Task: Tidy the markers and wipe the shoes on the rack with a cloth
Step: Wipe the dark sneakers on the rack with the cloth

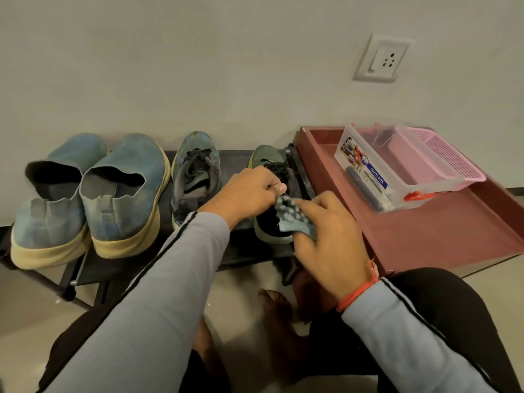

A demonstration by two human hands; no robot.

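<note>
Against a bare wall with a socket (383, 58). Black rack (119, 265) across the left and middle, bearing four shoes in a row. Just beside its right end, a red tray (442, 231) holding a clear box (368, 168) with what look like markers inside, dark barrels along its near wall, and a pink basket (436, 160) nested in the box's far side.

Two large blue slip-ons (124, 194) at left, dusty, heels toward the camera. Right of them a grey-blue laced trainer (195, 171), then a green trainer (268, 160) at the rack's right end, mostly hidden behind both hands.

Left hand (249, 191) over the green trainer's tongue, fingers curled, pinching the top of the cloth (292, 217). Right hand (329, 242) just beside it, fingers bent round the cloth's lower bunch, over the trainer's heel.

Step in hand, seemingly: gathering the cloth into a pad to wipe the green trainer. Best folded flat rather than bunched. One hand steadying the trainer, the other wiping toe to heel in firm strokes. A fresh face of cloth for the midsole and again for the dustier slip-ons. No snagging on the laces.
</note>
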